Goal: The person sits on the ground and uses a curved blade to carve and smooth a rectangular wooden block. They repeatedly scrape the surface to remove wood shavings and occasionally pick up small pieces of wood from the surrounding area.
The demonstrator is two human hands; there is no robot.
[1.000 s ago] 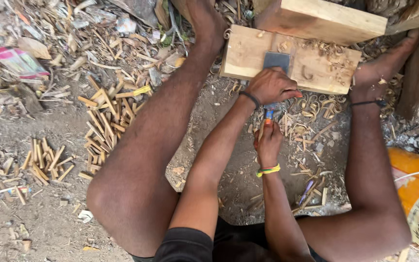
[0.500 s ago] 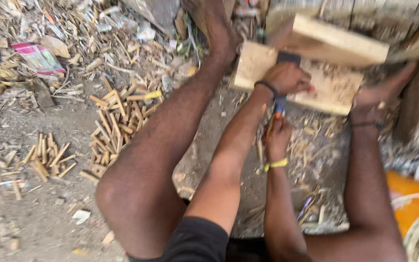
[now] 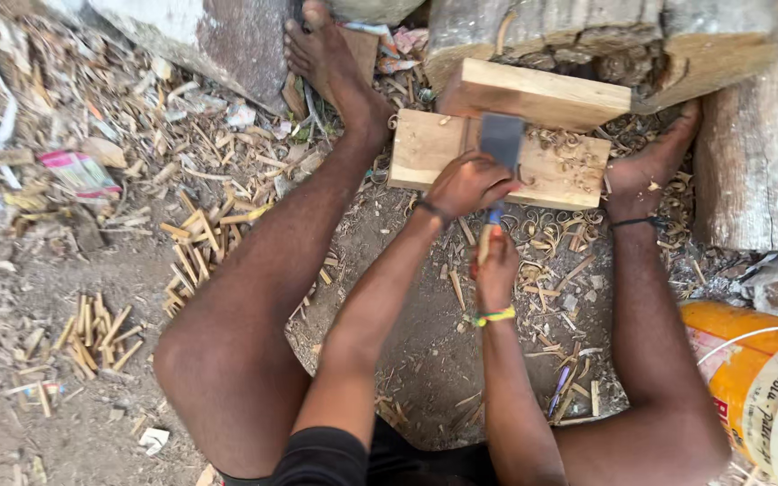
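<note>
Bare dirt ground strewn with shavings and sticks. Left hand presses the chisel on a board; right hand closed round its handle. Logs behind.

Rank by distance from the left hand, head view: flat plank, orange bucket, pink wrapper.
Measured from the left hand:
1. Flat plank – directly under the hand, between the feet; the hand lies over it.
2. Orange bucket – lower right edge, beyond the right leg.
3. Pink wrapper – far left, among wood scraps on the ground.
</note>
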